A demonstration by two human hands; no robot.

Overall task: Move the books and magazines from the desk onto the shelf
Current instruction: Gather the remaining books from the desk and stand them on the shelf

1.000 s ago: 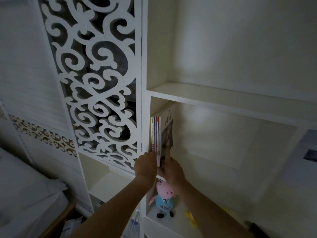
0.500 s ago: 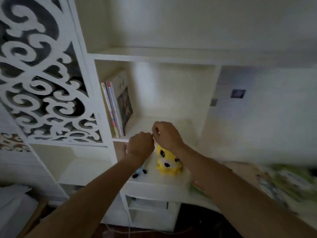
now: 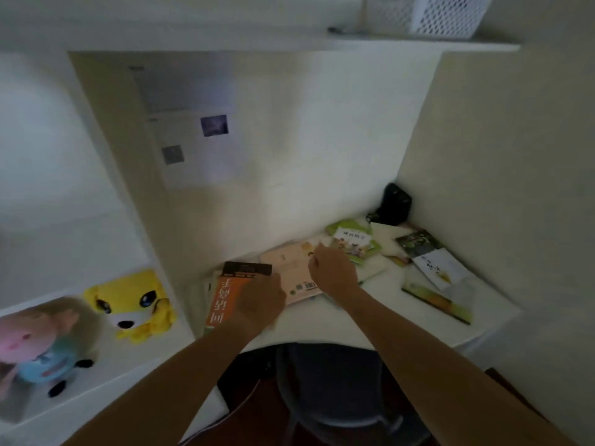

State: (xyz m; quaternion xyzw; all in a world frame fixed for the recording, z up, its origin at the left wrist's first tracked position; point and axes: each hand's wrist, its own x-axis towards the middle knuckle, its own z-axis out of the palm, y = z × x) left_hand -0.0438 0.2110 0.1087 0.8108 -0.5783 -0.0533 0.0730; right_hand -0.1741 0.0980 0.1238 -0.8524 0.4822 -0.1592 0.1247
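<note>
White bench (image 3: 325, 320) in an alcove, books scattered. Your left hand (image 3: 257, 304) is blurred over the orange book (image 3: 222, 300), grip unclear; right hand (image 3: 333, 270), fingers curled, holds nothing above the pink book (image 3: 289, 265). These look thin, floppy and probably slick: take them by the spine edge.

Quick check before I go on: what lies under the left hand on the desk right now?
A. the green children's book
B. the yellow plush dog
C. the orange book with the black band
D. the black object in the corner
C: the left hand is over the orange book at the desk's left end, though blur hides whether it grips it.
</note>
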